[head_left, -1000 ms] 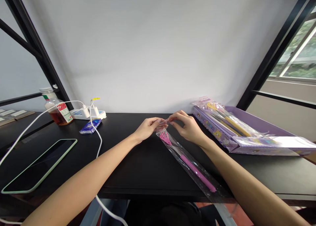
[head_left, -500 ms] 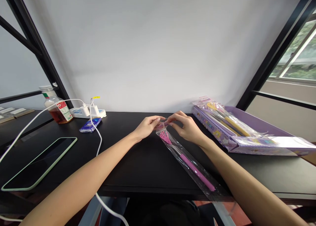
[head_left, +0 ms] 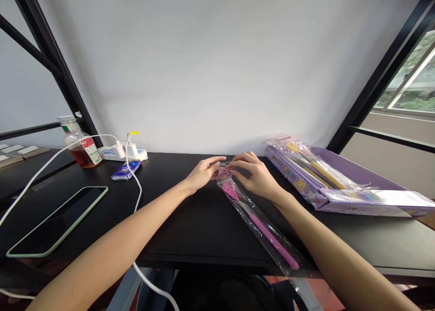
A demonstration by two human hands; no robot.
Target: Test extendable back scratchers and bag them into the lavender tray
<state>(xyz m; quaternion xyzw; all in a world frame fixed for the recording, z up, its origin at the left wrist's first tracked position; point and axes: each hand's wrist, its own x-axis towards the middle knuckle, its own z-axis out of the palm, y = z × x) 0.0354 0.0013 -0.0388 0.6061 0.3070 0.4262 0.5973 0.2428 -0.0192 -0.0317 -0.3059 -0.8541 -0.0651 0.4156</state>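
The pink back scratcher [head_left: 272, 241] lay inside a clear plastic bag [head_left: 246, 225] on the black desk [head_left: 190, 243], its clawed head just below the hands at 12 o'clock and its handle running toward 5 o'clock. Working left to right, a tablet in a pale green case [head_left: 56, 220] lay at 9 o'clock, with a white charging cable [head_left: 135, 202] curving past it. A bottle of amber liquid [head_left: 83, 155], a white power strip [head_left: 112, 154] and a blue packet [head_left: 125, 170] sat toward 11 o'clock. The left hand [head_left: 204, 173] reached in from 7 o'clock, and its fingertips made a narrow pinch on the bag's top edge. The right hand [head_left: 254, 175] came from 4 o'clock and pinched the same edge just beside it, leaving only a small gap between the hands. At 2 o'clock, a purple box [head_left: 363, 177] held packaged yellow-handled items [head_left: 314, 164].

The slick film could have slipped from so narrow a pinch, especially if either hand pulled unevenly. A hard tug could have torn the bag or sent it sliding across the smooth desk toward the purple box.
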